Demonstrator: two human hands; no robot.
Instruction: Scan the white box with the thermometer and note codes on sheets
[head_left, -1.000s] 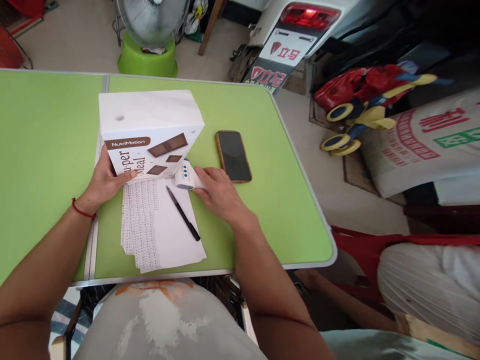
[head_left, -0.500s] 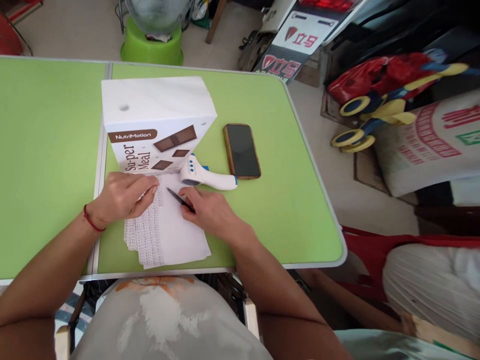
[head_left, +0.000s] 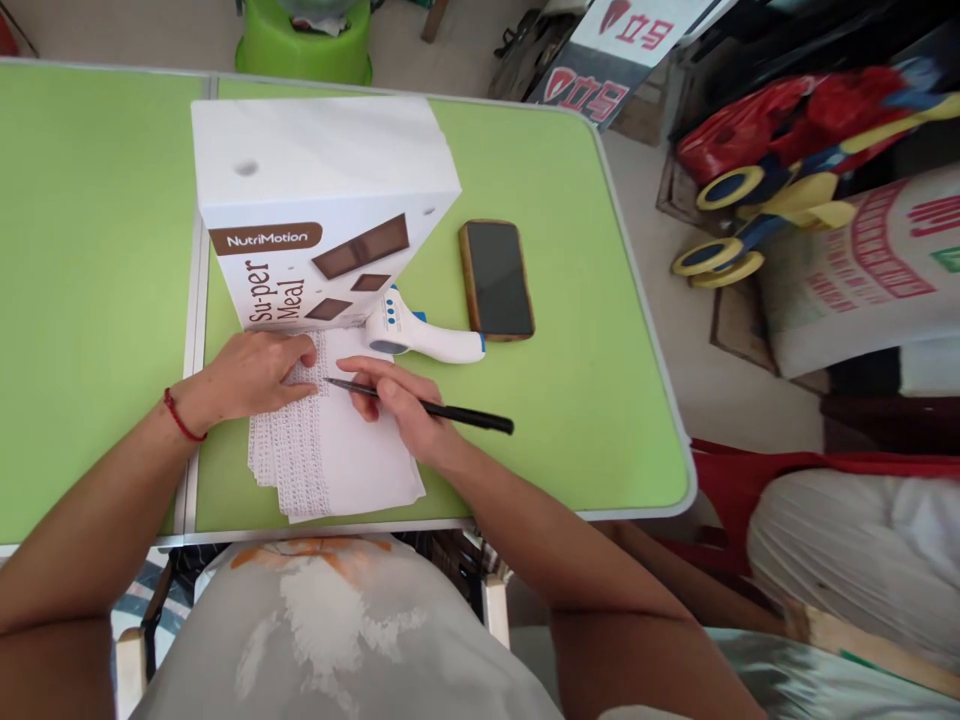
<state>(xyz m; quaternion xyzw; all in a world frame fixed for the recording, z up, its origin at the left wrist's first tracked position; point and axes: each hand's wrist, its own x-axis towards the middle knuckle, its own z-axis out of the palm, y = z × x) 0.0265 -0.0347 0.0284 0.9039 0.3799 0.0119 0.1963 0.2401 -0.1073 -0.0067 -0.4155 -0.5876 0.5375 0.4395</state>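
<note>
Pinching the black pen (head_left: 469,414), the right hand (head_left: 397,395) is over the papers (head_left: 367,460), tip by the written rows (head_left: 302,465). The left hand (head_left: 259,372), thumb and finger apart, is at their far left corner. Writing seems the step; next needs steady papers.

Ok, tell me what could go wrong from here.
The pen in the right hand has its tip close to the left hand, so a slip might mark it. The sheets lie unevenly stacked and could shift. The white handheld device ends right by the phone; a nudge might knock them together.
</note>
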